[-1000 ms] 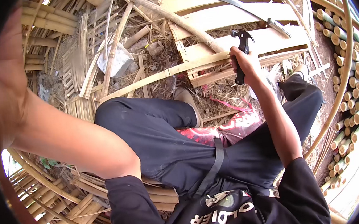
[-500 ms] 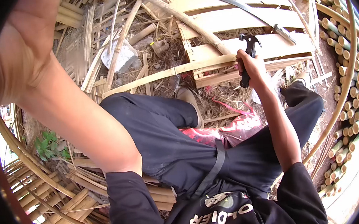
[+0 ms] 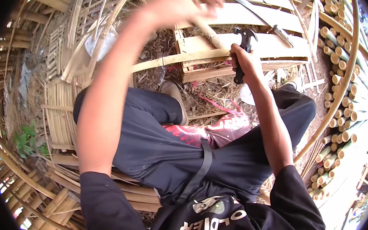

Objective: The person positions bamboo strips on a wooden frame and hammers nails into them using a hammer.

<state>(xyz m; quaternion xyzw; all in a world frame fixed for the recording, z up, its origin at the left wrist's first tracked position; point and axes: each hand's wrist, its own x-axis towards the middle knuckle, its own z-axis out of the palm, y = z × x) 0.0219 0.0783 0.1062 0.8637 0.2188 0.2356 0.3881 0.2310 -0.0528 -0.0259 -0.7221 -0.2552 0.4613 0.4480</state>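
Note:
My right hand (image 3: 245, 62) is closed round the black handle of a claw hammer (image 3: 246, 41), its head pointing up and away from me. Just beside that hand ends a long bamboo strip (image 3: 175, 59), lying across the near edge of a slatted wooden crate (image 3: 269, 43); whether the hand touches it is hard to tell. Raised over the crate's far left corner, my left hand (image 3: 184, 4) is blurred by motion, with its fingers stretched out and nothing visible in them. A machete (image 3: 253, 12) with a curved dark blade rests on the crate slats.
Stacked bamboo poles (image 3: 339, 55) line the right side. A grey-white stone block (image 3: 100, 46) and split bamboo lie to the left. A red printed bag (image 3: 228, 129) sits between my legs. A bamboo hoop (image 3: 342, 89) curves along the right.
My left hand has swung from close to the camera at upper left to over the crate's far left corner. My right hand still holds the hammer; the view has shifted slightly.

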